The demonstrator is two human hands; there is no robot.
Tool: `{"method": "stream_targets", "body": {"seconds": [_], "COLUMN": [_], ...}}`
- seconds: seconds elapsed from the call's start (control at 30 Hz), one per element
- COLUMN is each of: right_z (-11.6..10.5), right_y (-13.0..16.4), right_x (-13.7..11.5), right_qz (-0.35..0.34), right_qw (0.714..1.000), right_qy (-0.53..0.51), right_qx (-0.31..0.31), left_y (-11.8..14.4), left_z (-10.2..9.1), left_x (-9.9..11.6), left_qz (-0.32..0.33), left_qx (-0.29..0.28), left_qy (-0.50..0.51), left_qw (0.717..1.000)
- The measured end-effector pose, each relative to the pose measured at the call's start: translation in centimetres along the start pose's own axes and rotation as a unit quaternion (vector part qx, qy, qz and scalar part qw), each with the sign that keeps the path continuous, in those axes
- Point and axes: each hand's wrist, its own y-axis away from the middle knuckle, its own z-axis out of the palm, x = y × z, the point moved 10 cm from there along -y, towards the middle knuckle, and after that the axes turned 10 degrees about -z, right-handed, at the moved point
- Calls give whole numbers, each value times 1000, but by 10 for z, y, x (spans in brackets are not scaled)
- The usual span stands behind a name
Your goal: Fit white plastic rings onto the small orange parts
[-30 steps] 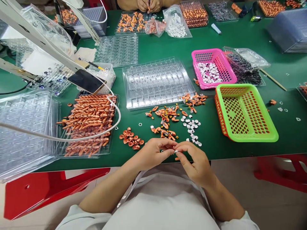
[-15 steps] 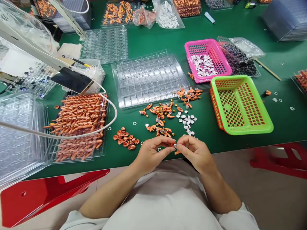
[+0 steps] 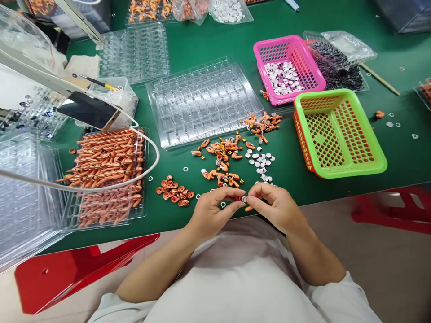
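Observation:
My left hand (image 3: pixel 211 210) pinches a small orange earbud part (image 3: pixel 241 198) between thumb and fingertips. Against it, the thumb and index finger of my right hand (image 3: pixel 276 205) grip a small white-faced round piece (image 3: pixel 244 198); the fingertips partly hide both. Just beyond the hands lie loose orange earbud shells (image 3: pixel 222 154) with yellow bits, some of them heaped farther right. White discs (image 3: pixel 258 160) are scattered past my right hand. To the left, a cluster of copper-orange cup-shaped caps (image 3: pixel 175 190) rests on the green table. A white ring (image 3: pixel 223 204) lies near my left fingers.
A clear moulded tray (image 3: pixel 205 103) lies ahead. Pink (image 3: pixel 290 42) and green (image 3: pixel 370 168) baskets stand to the right. On the left are stacked trays of orange stems (image 3: pixel 107 157), a phone (image 3: pixel 89 110) and a white cable (image 3: pixel 156 150) arching over. Red stools (image 3: pixel 50 280) flank the table.
The view has shifted a little, so the table's contents sit higher in the picture. Both hands stay together at the small part, with only slight finger movement.

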Motion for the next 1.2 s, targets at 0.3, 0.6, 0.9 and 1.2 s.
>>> {"method": "stream_targets", "body": {"seconds": [0.3, 0.6, 0.9, 1.2], "right_z": [0, 1, 1, 3], "right_y": [-7, -7, -8, -10], "right_x": [-11, -10, -9, -7], "right_qz": [-16, -28, -29, -21], "right_qw": [998, 995, 996, 994], "right_qy": [48, 79, 64, 79], "right_qx": [-39, -59, -58, -72], "left_y": [2, 2, 0, 0], "left_z": [0, 2, -1, 1], "left_x": [15, 14, 0, 7], "left_qz": [64, 81, 2, 42], "left_qx": [12, 12, 15, 11], "left_qy": [-93, -113, -91, -76], "left_qw": [994, 990, 996, 996]}}
